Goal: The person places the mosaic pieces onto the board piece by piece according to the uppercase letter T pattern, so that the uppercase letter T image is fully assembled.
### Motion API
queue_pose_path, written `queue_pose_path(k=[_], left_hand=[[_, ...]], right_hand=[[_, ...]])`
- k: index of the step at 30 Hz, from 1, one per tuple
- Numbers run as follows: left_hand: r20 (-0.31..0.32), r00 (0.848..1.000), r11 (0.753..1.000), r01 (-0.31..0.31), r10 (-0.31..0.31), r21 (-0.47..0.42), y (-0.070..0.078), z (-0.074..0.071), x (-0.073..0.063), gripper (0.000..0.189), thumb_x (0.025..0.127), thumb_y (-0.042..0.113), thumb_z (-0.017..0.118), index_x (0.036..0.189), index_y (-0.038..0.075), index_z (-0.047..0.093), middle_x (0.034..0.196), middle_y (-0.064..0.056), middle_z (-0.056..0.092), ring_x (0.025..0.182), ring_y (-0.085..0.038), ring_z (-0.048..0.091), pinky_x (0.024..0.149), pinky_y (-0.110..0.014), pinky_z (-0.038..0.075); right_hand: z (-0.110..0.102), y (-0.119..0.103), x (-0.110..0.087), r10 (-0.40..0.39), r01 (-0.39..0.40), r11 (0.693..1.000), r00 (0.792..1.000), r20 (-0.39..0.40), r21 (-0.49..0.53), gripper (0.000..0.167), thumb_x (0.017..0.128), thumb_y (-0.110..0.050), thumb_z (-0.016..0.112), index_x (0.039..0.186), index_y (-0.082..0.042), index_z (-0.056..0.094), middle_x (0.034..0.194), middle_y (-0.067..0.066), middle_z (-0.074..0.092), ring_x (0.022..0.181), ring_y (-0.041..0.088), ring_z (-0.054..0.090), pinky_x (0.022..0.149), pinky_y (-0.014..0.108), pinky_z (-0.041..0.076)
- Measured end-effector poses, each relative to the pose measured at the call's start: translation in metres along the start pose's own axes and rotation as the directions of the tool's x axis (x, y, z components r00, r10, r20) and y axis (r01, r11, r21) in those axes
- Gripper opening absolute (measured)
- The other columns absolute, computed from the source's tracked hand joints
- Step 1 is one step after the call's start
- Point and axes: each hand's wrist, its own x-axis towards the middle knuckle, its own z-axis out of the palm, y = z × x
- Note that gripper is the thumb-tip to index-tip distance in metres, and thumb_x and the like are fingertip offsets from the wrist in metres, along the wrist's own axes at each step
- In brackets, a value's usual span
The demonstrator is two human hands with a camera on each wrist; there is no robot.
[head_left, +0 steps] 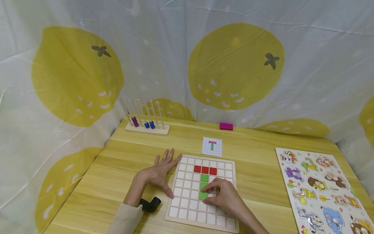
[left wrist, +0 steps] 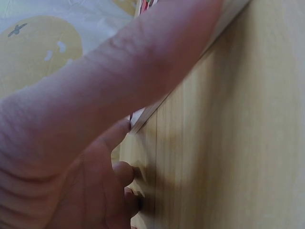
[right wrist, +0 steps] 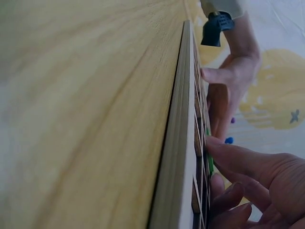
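A wooden grid board point(head_left: 201, 224) with white squares lies on the table. A row of red tiles point(head_left: 205, 170) sits in its upper part, with green tiles point(head_left: 204, 177) in a column below. My right hand point(head_left: 226, 196) pinches the lowest green tile point(head_left: 203, 195) between thumb and fingertips, at the board's surface. The right wrist view shows that tile's green edge point(right wrist: 210, 163) between the digits. My left hand point(head_left: 157, 174) lies at the board's left side, fingers spread, thumb and index finger touching its edge. In the left wrist view, the thumb point(left wrist: 109, 81) hides much of the board.
Behind the board lies a pattern card point(head_left: 217, 150) with a red and green T. A pegged bead stand point(head_left: 147, 129) is at the back left, a pink block point(head_left: 226, 126) at the back. An animal puzzle board point(head_left: 319, 188) lies right. Printed cloth point(head_left: 163, 65) hangs behind the table.
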Motion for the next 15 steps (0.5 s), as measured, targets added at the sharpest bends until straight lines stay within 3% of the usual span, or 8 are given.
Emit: queue_pose_path(k=[15], left_hand=[[-0.006,1.0,1.0,-0.002,0.002,-0.006,-0.0005,0.0005,0.0005,0.146,0.06,0.042,0.1,0.168,0.015,0.006,0.171,-0.023,-0.02,0.158,-0.044,-0.021,0.126,-0.067,-0.012]], right_hand=[[0.0007,0.0031,0.0013,-0.017,0.017,1.0,1.0,-0.001,-0.018,0.022,0.071,-0.011,0.093,0.09,-0.019,0.084,0.086,-0.003,0.066,0.063,0.006,0.048,0.054,0.021,0.041]])
